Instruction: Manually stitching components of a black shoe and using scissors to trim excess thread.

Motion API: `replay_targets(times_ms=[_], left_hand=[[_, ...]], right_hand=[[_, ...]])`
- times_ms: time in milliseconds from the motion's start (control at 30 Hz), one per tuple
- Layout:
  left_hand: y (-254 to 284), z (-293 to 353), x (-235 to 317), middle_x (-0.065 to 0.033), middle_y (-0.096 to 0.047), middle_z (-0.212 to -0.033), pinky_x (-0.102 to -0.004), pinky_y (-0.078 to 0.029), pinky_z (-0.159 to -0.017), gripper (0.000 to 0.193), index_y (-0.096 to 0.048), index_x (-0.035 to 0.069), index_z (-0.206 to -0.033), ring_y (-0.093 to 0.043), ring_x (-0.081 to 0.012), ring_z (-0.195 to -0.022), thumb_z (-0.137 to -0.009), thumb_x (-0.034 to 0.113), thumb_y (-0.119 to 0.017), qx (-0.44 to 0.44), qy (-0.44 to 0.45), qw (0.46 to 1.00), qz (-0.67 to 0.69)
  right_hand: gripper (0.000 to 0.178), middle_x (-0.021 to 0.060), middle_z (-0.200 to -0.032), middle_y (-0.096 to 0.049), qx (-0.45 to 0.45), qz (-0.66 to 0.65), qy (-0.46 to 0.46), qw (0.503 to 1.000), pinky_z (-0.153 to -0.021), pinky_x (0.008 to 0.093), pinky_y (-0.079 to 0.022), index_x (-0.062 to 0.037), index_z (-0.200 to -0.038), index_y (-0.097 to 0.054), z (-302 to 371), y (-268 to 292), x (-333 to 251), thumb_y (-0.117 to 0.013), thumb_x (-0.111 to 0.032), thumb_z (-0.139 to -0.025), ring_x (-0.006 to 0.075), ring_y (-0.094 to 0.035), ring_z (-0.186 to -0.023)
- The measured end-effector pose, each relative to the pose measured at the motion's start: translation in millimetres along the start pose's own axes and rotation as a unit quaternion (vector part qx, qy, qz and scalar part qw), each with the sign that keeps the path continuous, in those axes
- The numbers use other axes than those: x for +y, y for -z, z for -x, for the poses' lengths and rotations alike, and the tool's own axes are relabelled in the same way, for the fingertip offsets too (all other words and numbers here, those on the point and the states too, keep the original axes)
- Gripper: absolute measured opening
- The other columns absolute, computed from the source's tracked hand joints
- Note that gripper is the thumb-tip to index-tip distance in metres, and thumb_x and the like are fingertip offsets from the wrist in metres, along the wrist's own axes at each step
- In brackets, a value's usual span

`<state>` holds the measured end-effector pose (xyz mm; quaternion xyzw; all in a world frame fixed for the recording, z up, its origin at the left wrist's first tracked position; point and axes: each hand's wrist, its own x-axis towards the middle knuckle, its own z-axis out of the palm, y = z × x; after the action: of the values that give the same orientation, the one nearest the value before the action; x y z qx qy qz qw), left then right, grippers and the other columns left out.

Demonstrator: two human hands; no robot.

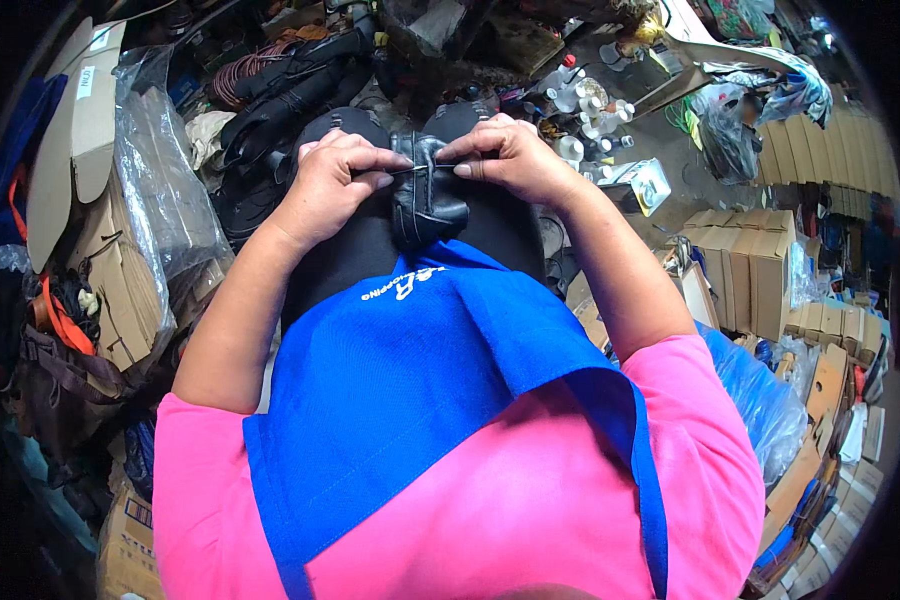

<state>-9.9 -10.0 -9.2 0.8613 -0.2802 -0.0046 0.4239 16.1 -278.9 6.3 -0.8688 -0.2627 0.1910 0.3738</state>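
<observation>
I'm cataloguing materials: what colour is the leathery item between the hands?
The leathery item is shiny black, best seen in the head view.

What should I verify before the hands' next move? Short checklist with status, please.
1. Left hand at the work: ok, thumb and index finger at the left side of the black leather item.
2. Right hand at the work: ok, at its right side.
3. Thin pale sliver visible: ok, beside the left index fingertip.
4. Sliver firmly gripped: cannot tell, too small.
5. Blue apron clear of the fingers: ok, it lies below them.
</observation>
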Motion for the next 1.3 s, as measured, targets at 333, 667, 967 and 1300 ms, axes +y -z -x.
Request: replay_targets(times_ms=[333,667,967,1300], left_hand=[[-1,1,0,-0.0035,-0.060,-0.078,-0.0316,-0.044,-0.077,0.030,-0.073,0.015,-0.098,-0.054,-0.0193,-0.079,-0.072,0.001,-0.069,-0.008,-0.006,1.000,-0.015],[-15,-5,10,-0.0058,-0.067,-0.078,-0.0319,-0.048,-0.073,0.019,-0.071,0.008,-0.088,-0.061,-0.0182,-0.075,-0.070,0.006,-0.075,0.062,0.046,0.997,-0.017],[-13,-21,9,-0.0068,-0.064,-0.078,-0.0336,-0.047,-0.075,0.015,-0.068,0.005,-0.081,-0.060,-0.0200,-0.080,-0.068,0.007,-0.076,0.044,0.036,0.998,-0.011],[15,-6,26,-0.0087,-0.059,-0.081,-0.0362,-0.039,-0.077,0.010,-0.060,0.007,-0.084,-0.056,-0.0255,-0.085,-0.078,0.011,-0.066,0.002,0.039,0.997,-0.070]], right_hand=[[0.027,0.0015,-0.087,-0.066,0.013,0.051,0.033,0.998,-0.088,0.0359,-0.036,-0.0223,-0.105,-0.073,-1,-1,4,-0.072,-0.023,-0.078,0.0195,-0.056,-0.091],[0.029,0.0019,-0.085,-0.069,0.086,0.111,0.050,0.989,-0.083,0.0322,-0.044,-0.0186,-0.104,-0.073,-3,-11,-11,-0.077,-0.021,-0.075,0.0171,-0.061,-0.082],[0.015,0.0010,-0.082,-0.068,0.006,-0.207,-0.131,0.970,-0.074,0.0251,-0.049,-0.0022,-0.087,-0.071,-18,-9,-10,-0.076,-0.015,-0.080,0.0079,-0.061,-0.079],[0.012,0.0050,-0.078,-0.064,0.018,-0.207,-0.047,0.977,-0.073,0.0266,-0.047,-0.0037,-0.087,-0.065,0,15,-12,-0.071,-0.014,-0.083,0.0130,-0.061,-0.077]])
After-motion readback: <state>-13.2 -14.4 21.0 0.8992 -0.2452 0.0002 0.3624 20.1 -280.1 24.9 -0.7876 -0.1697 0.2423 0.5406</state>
